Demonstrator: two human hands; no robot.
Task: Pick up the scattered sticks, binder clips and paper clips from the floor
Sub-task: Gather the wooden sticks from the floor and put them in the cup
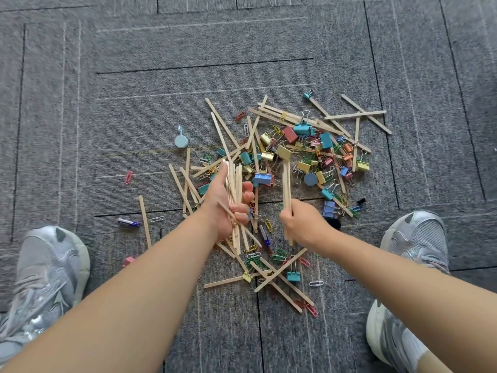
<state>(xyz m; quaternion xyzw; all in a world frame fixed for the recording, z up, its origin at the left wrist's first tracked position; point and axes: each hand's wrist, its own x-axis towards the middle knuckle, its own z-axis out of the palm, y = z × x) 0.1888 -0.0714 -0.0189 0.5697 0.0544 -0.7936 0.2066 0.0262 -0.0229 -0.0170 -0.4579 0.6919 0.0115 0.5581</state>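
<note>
Grey carpet tiles (161, 117) are seen everywhere, with shoes (45, 267) planted at either side, so the whole mess is spread on the floor between the feet.

A thick bundle of sticks (233, 181) is gripped in the left hand (228, 208), palm turned up and fingers curled round it. A few more sticks (286, 181) are held in the right hand (301, 222), fist wrapped round their lower ends. They look a bit blurred, so an exact count can't be given.

What matters here: both handfuls are pointed the same way, long axes running away from the body, and the right hand's lot sits just to the right of the bundle, near but not touching. So a sideways pass to the left is probably what's called for, with hardly any turning needed.

Plenty is left on the carpet though. Loose sticks (281, 270) are crossed over each other just below the hands, slightly nearer the right one. More are scattered beyond at all angles. Binder clips (301, 128) are heaped further out past the right hand, and paper clips (254, 255) are mixed in all through it. The job is judged to be barely started, with only sticks gathered so far.
</note>
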